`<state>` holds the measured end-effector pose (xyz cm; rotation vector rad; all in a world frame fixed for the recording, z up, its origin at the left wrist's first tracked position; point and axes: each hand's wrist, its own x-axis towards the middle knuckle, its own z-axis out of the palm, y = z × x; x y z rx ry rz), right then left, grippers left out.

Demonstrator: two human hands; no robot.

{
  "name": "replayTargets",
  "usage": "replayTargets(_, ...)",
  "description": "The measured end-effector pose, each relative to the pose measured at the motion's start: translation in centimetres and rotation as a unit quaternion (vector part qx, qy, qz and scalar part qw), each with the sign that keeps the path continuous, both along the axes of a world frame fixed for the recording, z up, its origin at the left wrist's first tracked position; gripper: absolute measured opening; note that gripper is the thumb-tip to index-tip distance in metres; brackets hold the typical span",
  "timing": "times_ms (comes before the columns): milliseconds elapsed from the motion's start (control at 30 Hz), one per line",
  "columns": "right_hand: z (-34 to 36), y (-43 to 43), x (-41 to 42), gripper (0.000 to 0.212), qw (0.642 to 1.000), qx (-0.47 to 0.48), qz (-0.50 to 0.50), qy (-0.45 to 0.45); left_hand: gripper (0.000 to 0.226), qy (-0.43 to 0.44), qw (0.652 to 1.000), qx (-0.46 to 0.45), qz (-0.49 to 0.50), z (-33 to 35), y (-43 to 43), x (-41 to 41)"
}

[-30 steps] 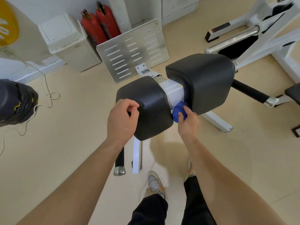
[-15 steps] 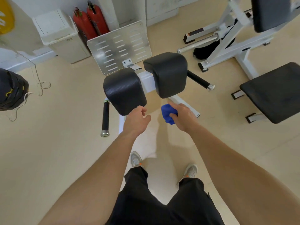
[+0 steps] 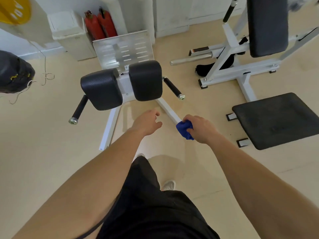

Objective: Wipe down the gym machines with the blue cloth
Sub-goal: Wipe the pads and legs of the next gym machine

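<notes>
1. Underfoot lies a pale beige floor (image 3: 43, 152) that runs to a white wall at twelve o'clock. A two-pad machine (image 3: 123, 83) stands at eleven o'clock from the hands. Its left pad (image 3: 101, 88) and right pad (image 3: 145, 80) sit side by side on a white frame, with a slotted metal plate (image 3: 124, 49) behind them. A second machine (image 3: 229, 66), with an upright back pad (image 3: 267, 26) and a flat seat pad (image 3: 276, 119), fills one to three o'clock.
2. Two red fire extinguishers (image 3: 101, 25) stand at twelve o'clock, just beside a white bin (image 3: 69, 31). The bin's lid is down, so its contents are hidden. A black bag (image 3: 13, 71) sits at nine o'clock, and what it holds cannot be told.
3. The right hand (image 3: 202, 129) has its fingers clamped round the bunched blue cloth (image 3: 184, 129), which lies over the near end of a white floor rail (image 3: 168, 109). Whether the cloth touches the rail cannot be told. The left hand (image 3: 146, 122), at the cloth's nine o'clock, has loosely curled fingers that hold nothing.
4. A second ago the left hand gripped the left pad and the cloth was pushed into the gap between the pads. Half a second ago both hands were just below the pads. Now both are clear of them.
</notes>
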<state>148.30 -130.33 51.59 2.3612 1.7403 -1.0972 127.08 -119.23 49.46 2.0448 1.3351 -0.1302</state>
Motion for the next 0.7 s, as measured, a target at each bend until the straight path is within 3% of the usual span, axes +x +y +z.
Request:
replayTargets(267,-0.4,4.2,11.5,0.041,0.999,-0.005,0.04,-0.008,0.039,0.004,1.0,0.022,0.012,-1.5,2.8,11.5)
replayTargets(500,-1.0,8.6,22.7,0.041,0.997,-0.043,0.064,0.004,0.036,0.008,0.999,-0.042,0.008,-4.1,5.1,23.5)
replayTargets(700,-2.6,12.1,30.4,0.034,0.994,-0.058,0.088,0.041,0.026,-0.028,0.995,-0.076,0.063,-4.5,5.0,30.0)
